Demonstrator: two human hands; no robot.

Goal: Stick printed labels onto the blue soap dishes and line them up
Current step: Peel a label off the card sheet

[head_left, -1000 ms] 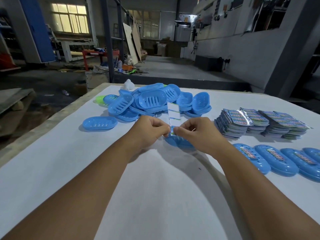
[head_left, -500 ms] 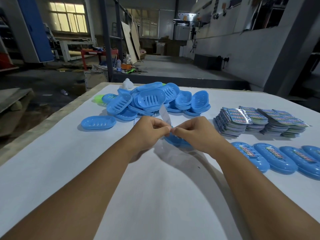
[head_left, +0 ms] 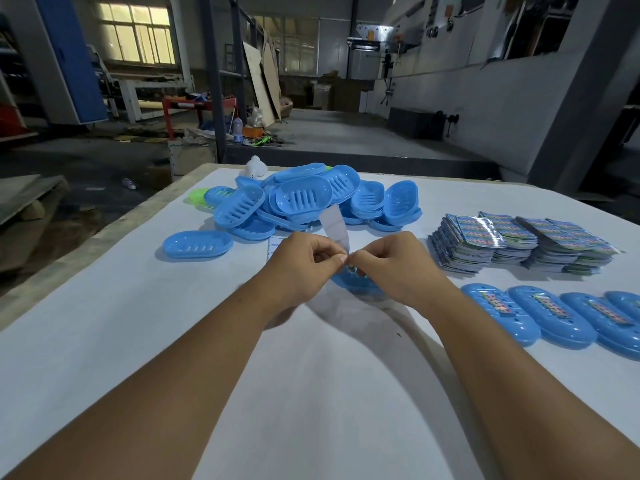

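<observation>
left grip [head_left: 304, 259]: thumb and fingers pinching a pale label strip [head_left: 335, 226] at its lower end.
right grip [head_left: 391, 261]: pinching the same strip, fingertips meeting the left's.
dish below hands [head_left: 356, 285]: mid-surface, partly hidden.
unlabelled pile [head_left: 304, 199]: far edge.
labelled row [head_left: 550, 315]: right edge.
label stacks [head_left: 519, 242]: behind row.

Dim workshop: lit window [head_left: 136, 32], grey wall [head_left: 485, 98], concrete floor [head_left: 346, 133].

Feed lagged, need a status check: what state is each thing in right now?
Left hand: pinching strip.
Right hand: pinching strip.
Label strip: held upright, over dish.
Dish under hands: unlabeled, partly hidden.
Dish pile: jumbled, unlabeled.
Row of dishes: labeled, lined up.
Label stacks: stacked.
</observation>
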